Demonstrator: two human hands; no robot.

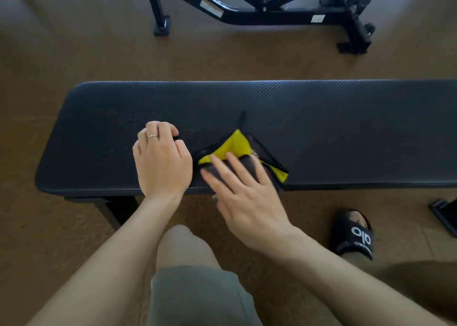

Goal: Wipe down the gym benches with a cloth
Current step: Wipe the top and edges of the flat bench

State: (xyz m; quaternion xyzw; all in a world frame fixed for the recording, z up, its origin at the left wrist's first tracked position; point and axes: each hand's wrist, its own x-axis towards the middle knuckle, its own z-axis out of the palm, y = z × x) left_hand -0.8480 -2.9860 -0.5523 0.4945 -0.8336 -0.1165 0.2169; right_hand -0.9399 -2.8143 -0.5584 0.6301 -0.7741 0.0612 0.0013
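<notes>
On bench (321, 127): right hand (244, 197) flat on cloth (237, 145); left hand (160, 162) pinches corner (slipper (353, 234) reads "alo").

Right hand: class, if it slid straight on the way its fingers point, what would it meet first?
The right hand lies flat on the cloth, fingers pointing up-left across the bench. Going on, it would probably cross the cloth's yellow fold first, then bare pad; the left hand sits just beside that line.

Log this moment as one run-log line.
right hand flat on cloth | left hand curled on bench | droplets unwiped
</notes>
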